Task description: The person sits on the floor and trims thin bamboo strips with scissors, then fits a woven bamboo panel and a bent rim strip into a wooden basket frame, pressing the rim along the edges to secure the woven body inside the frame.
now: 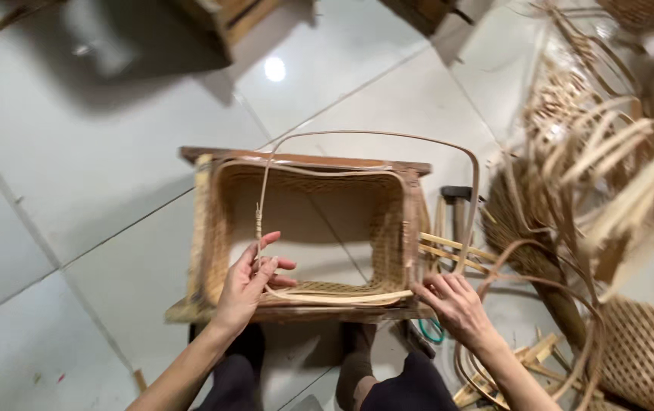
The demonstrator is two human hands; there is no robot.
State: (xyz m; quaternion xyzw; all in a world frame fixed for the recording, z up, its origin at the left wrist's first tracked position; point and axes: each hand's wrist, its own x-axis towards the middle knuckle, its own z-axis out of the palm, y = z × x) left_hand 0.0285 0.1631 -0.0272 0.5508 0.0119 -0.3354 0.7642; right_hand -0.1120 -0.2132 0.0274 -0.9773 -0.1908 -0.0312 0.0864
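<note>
A rectangular woven basket (pixel 388 221) without a bottom rests on a low wooden stool (pixel 304 159) in front of my knees. A long thin cane strip (pixel 376 135) loops in an arch over the basket's mouth. My left hand (pixel 249 283) pinches this strip at the basket's near-left rim, fingers closed on it. My right hand (pixel 456 303) presses on the near-right corner of the rim, where a flat pale strip (pixel 342 297) lies along the front edge.
Bundles of bamboo and cane strips (pixel 601 152) pile at the right. A woven lattice basket (pixel 642 350) stands at the lower right. A hammer (pixel 458 199) lies beside the stool. Wood offcuts (pixel 528 358) litter the white tiled floor (pixel 83 167).
</note>
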